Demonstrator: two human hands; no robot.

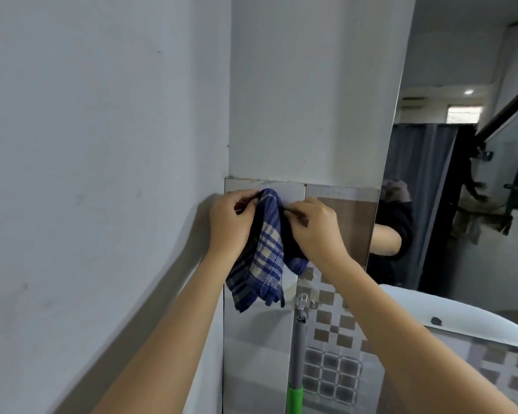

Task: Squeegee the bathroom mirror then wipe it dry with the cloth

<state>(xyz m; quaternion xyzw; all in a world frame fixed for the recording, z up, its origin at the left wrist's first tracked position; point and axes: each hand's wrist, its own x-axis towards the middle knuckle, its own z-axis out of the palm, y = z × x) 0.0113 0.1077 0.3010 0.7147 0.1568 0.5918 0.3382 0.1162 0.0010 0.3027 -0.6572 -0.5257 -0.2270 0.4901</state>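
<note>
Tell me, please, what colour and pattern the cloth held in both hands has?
The cloth is blue plaid with cream and dark stripes, clearest in the head view.

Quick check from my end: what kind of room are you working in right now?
Most likely a bathroom: a wall mirror above a white basin, and patterned wall tiles below painted plaster.

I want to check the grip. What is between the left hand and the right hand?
In the head view, only the bunched blue checked cloth lies between the left hand and right hand; both grip it.
</note>
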